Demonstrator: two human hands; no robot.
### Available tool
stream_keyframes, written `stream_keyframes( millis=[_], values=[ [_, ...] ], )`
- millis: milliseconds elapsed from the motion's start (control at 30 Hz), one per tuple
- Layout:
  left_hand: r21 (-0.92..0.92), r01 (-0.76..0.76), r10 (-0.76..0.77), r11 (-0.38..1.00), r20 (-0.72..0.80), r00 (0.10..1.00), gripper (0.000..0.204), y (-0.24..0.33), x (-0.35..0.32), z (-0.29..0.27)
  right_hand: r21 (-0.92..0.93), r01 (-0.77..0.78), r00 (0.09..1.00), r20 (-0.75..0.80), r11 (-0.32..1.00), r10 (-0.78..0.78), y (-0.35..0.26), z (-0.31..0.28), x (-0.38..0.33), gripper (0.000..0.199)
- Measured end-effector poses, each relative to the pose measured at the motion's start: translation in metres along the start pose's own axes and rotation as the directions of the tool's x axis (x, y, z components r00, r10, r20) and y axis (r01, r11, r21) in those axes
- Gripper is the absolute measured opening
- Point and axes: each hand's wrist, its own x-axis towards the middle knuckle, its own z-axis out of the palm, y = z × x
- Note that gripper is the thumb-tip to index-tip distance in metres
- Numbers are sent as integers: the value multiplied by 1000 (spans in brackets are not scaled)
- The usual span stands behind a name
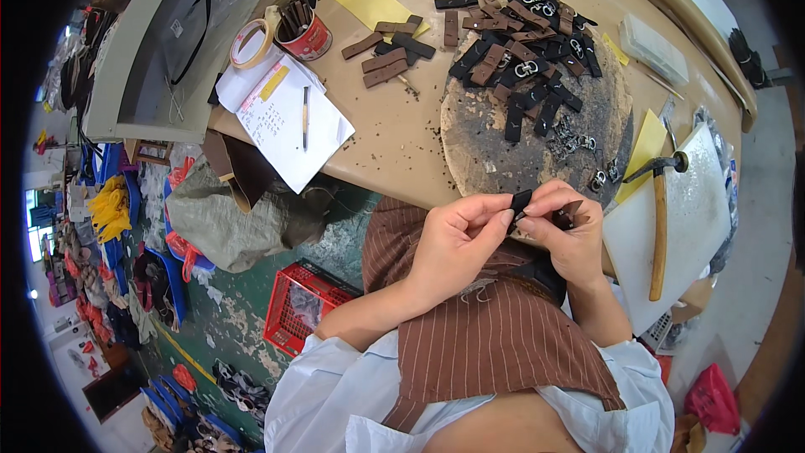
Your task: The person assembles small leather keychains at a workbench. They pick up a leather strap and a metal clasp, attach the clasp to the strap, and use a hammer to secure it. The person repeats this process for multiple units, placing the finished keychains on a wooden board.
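Observation:
Close in front of my body, my left hand (459,236) pinches a small black strap piece (521,200) between thumb and fingertips. My right hand (563,235) closes on the same piece from the other side, and a dark brown strip shows among its curled fingers. Any fitting between the fingertips is too small to make out. Just beyond both hands lies a round, worn work board (478,147). On its far part is a heap of black and brown strap pieces (524,49), some carrying silver buckles. Loose silver buckles (572,144) rest nearer, at the board's right side.
A hammer (659,235) lies on a white board (700,210) at the right. Farther left are a red tin of strips (306,38), a tape roll (250,44) and a notebook (281,147) with a pen. A red crate (293,306) stands on the floor, lower left.

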Motion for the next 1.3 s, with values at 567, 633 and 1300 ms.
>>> stream_keyframes(
  millis=[567,633,1300],
  values=[
    [576,-446,398,685,216,891,64,7,7,-4,29,-188,979,81,982,185,-16,-7,6,14],
    [606,-463,413,646,233,881,63,8,8,-4,-49,-129,988,83,990,132,-13,-6,6,15],
    [-121,117,-106,986,95,990,16,-8,18,-16,343,-471,871,34,813,490,-2,-4,8,14]
  ],
)
